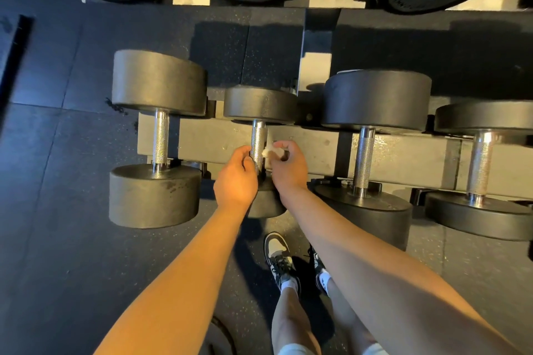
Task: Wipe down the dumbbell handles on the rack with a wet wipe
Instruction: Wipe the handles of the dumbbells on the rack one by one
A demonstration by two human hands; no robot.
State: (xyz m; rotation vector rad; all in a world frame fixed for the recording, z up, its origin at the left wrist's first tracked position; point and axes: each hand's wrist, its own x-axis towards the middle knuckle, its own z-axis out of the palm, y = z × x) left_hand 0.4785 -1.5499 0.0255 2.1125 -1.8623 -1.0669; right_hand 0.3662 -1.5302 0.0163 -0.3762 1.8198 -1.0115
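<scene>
Bare forearms (187, 282), left hand (235, 179) clamped on handle (257, 137), right hand (288, 170) pinching wipe (270, 151), dumbbells (157, 83) flanking.

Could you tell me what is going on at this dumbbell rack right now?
A person stands over the rack, working on the small dumbbell second from the left on the lower tier. The right hand pinches a white wet wipe against its knurled handle, while the left hand curls round the handle from the other side. The wipe sits on the handle's near half.

The left hand (235, 174) and right hand (287, 166) hide half the handle (257, 135).
</scene>
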